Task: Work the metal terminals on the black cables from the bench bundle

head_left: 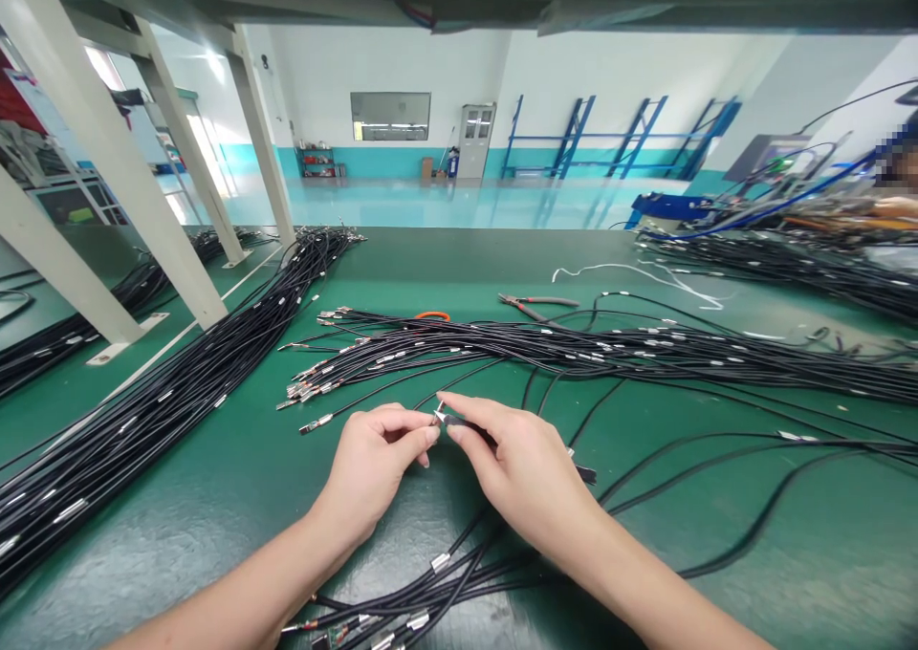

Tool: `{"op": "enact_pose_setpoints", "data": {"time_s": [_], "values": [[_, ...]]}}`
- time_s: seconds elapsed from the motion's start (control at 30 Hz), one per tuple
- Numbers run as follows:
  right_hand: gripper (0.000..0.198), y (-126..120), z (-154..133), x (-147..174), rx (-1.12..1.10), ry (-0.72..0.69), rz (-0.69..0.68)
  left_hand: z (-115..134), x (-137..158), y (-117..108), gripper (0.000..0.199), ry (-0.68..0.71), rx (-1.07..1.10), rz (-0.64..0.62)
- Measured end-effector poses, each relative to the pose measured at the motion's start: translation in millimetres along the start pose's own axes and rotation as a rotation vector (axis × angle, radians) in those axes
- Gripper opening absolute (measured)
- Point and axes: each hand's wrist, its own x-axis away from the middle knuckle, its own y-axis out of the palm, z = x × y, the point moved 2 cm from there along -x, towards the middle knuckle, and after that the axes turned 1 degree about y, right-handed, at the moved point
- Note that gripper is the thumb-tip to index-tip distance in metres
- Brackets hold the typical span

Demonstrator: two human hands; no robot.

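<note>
Left hand [380, 459], bare: thumb and forefinger are pinching together on a small piece [434, 420], mostly hidden by the fingertips. Right hand [520, 444], bare: fingers are gripping a slim black tool [459, 422], whose bright tip is pointing at the piece, just beside it. Black cable bundle [574, 344]: is lying beyond both hands on the green table [445, 258]. Pliers [535, 303]: are resting beyond that bundle. Loose cables [469, 578]: are lying nearer, below the right hand.
</note>
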Motion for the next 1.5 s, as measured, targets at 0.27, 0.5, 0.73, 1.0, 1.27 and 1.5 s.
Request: {"op": "enact_pose_setpoints", "data": {"time_s": [0.27,0.5,0.73,1.0,1.27,1.5], "values": [[0.034,3.6,-0.7,0.7,-0.005,0.012,-0.006,0.8,0.0,-1.0,0.011,-0.009,-0.003,-0.015],[0.033,1.1,0.5,0.2,-0.025,0.003,0.002,0.5,0.4,-0.8,0.013,0.009,-0.041,-0.028],[0.033,2.6,2.8,-4.2,-0.177,0.048,-0.015,2.4,-0.5,-1.1,0.016,-0.003,0.041,-0.062],[0.037,-0.9,-2.9,-3.7,-0.401,0.116,-0.038,5.3,-0.4,-2.4,0.019,0.030,0.048,-0.072],[0.035,2.0,-2.0,-3.2,-0.262,0.066,-0.029,5.2,-1.0,-1.1,0.019,0.029,0.012,-0.068],[0.037,2.4,-1.3,-2.7,-0.218,0.057,-0.021,4.6,-0.6,-2.3,0.016,0.020,0.015,-0.056]]}}
